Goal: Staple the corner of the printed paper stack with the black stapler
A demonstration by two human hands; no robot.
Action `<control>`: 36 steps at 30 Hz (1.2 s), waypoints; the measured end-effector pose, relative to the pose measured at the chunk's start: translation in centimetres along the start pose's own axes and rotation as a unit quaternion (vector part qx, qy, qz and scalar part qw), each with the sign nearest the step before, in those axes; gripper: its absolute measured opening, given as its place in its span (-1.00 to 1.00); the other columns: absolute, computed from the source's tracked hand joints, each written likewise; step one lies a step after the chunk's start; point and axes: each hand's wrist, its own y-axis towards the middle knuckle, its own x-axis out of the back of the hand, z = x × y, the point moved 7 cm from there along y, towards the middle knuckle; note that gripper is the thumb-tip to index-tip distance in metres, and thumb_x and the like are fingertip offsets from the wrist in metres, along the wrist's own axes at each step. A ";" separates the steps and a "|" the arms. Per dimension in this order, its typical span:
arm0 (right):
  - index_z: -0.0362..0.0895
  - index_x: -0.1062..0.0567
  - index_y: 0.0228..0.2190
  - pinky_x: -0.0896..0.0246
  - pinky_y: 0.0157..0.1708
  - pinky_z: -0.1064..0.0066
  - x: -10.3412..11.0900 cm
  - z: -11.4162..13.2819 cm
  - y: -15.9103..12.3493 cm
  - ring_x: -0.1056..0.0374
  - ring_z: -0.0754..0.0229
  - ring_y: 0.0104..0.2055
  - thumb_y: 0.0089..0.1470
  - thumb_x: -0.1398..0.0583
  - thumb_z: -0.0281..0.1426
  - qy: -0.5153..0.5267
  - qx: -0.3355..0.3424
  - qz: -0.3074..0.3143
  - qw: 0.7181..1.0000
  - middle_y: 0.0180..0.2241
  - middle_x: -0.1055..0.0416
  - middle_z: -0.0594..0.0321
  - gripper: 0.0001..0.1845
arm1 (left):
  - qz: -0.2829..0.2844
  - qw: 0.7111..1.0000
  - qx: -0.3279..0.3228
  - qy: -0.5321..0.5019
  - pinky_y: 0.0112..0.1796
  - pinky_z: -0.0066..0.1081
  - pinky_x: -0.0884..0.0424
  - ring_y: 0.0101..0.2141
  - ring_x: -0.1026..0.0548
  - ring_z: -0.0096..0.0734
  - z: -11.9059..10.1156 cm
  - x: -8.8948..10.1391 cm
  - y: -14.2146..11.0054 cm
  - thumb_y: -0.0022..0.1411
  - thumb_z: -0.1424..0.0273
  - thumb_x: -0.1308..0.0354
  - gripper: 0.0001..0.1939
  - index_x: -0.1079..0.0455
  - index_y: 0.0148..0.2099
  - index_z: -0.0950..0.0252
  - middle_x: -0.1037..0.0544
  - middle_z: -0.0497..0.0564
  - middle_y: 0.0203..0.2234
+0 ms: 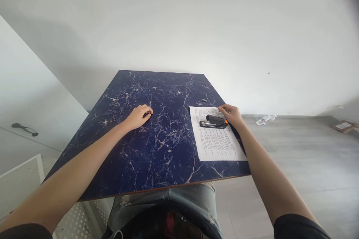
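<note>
My left hand (139, 116) rests on the blue marbled tabletop (157, 145), left of the middle. Its fingers are loosely curled, with a gap to the thumb and nothing held. At the table's right edge lies a printed sheet of paper (217, 143); whether it is one sheet or more, I cannot tell. My right hand (232, 115) has its fingertips closed at the far right corner of the paper. A black stapler (214, 121) with an orange spot at its rear end lies on the sheet, just left of my right hand.
Beyond the paper lies a small grey piece (204, 100), perhaps a strip of staples. A white wall (179, 26) stands behind the table. On the floor to the right are a clear plastic item (266, 120) and a cardboard box (344, 126). A white cabinet with a dark handle (24, 129) stands left.
</note>
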 end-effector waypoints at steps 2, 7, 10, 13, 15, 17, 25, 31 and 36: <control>-0.07 -0.64 -0.32 -0.35 -0.04 0.14 -0.1 0.7 -0.2 -0.51 -0.04 -0.15 0.21 -0.22 0.07 0.009 0.019 0.006 1.000 -0.26 -0.63 0.11 -0.53 | -0.006 1.000 -0.008 0.010 0.01 -0.06 -0.33 -0.08 -0.45 -0.10 -0.2 0.0 -0.1 0.45 0.35 -0.03 -0.80 -0.49 -0.08 0.21 -0.55 0.09 -0.11; -0.04 -0.64 -0.35 -0.34 0.06 0.12 -0.9 2.1 -0.5 -0.50 -0.07 -0.08 0.23 -0.17 0.17 0.028 0.045 0.042 0.998 -0.24 -0.62 0.11 -0.44 | -0.021 0.998 -0.056 0.037 0.12 0.01 -0.34 0.01 -0.47 -0.03 -3.7 -0.8 0.1 0.50 0.36 0.04 -0.68 -0.54 0.04 0.23 -0.57 0.16 -0.02; -0.03 -0.64 -0.33 -0.35 0.07 0.11 -1.0 2.5 -0.6 -0.51 -0.09 -0.06 0.25 -0.10 0.24 0.047 0.048 0.053 0.996 -0.22 -0.63 0.10 -0.36 | 0.014 0.994 -0.103 0.024 0.21 -0.04 -0.32 0.11 -0.47 -0.05 -7.5 -3.0 1.0 0.54 0.32 0.07 -0.60 -0.52 0.19 0.25 -0.55 0.16 0.11; -0.03 -0.65 -0.29 -0.37 0.07 0.13 -0.8 2.8 -0.9 -0.52 -0.08 -0.06 0.29 -0.02 0.25 0.077 0.056 0.069 0.993 -0.20 -0.63 0.09 -0.30 | 0.058 0.991 -0.120 0.024 0.34 -0.04 -0.19 0.32 -0.32 0.02 -10.5 -5.6 3.0 0.55 0.21 0.06 -0.46 -0.35 0.40 0.38 -0.39 0.26 0.34; -0.02 -0.66 -0.29 -0.36 0.07 0.13 -0.8 2.8 -1.0 -0.51 -0.08 -0.06 0.30 -0.01 0.25 0.097 0.059 0.083 0.990 -0.20 -0.64 0.10 -0.29 | 0.105 0.987 -0.121 0.021 0.42 -0.01 -0.02 0.46 -0.10 0.04 -11.7 -7.4 4.3 0.56 0.11 0.08 -0.33 -0.16 0.51 0.43 -0.15 0.28 0.48; -0.02 -0.66 -0.28 -0.37 0.06 0.12 -0.9 2.7 -1.1 -0.51 -0.08 -0.07 0.28 -0.03 0.27 0.107 0.052 0.098 0.988 -0.20 -0.64 0.09 -0.29 | 0.155 0.980 -0.127 0.015 0.46 0.02 0.12 0.51 0.07 0.02 -12.5 -8.7 4.9 0.57 0.04 0.13 -0.26 -0.02 0.57 0.39 0.03 0.24 0.53; -0.02 -0.68 -0.24 -0.34 0.16 0.03 -1.4 4.0 -1.5 -0.50 -0.14 0.02 0.27 -0.07 0.26 0.110 0.079 0.161 0.978 -0.12 -0.63 0.06 -0.32 | 0.192 0.953 -0.235 -0.007 0.48 0.02 0.17 0.52 0.16 -0.02 -17.8 -8.3 -3.4 0.59 0.02 0.19 -0.22 0.18 0.62 0.38 0.15 0.24 0.53; 0.09 -0.55 0.22 -0.18 0.36 -0.08 -1.5 7.0 -3.1 -0.30 -0.26 0.35 0.15 -0.27 0.20 0.120 0.128 0.368 0.913 0.30 -0.43 0.11 -0.26 | 0.209 0.923 -0.321 -0.027 0.47 0.02 0.08 0.51 0.08 -0.04 -23.6 -7.9 -9.8 0.58 0.05 0.11 -0.22 0.09 0.59 0.47 0.01 0.27 0.51; 0.04 -0.46 0.30 -0.38 0.19 -0.04 -2.7 7.8 -3.8 -0.44 -0.21 0.21 0.20 -0.35 -0.04 0.054 0.104 0.404 0.907 0.26 -0.46 0.08 -0.30 | 0.219 0.894 -0.388 -0.042 0.48 -0.09 0.06 0.49 -0.04 -0.16 -25.3 -7.8 -11.2 0.60 0.22 0.07 -0.40 -0.15 0.52 0.39 -0.16 0.16 0.47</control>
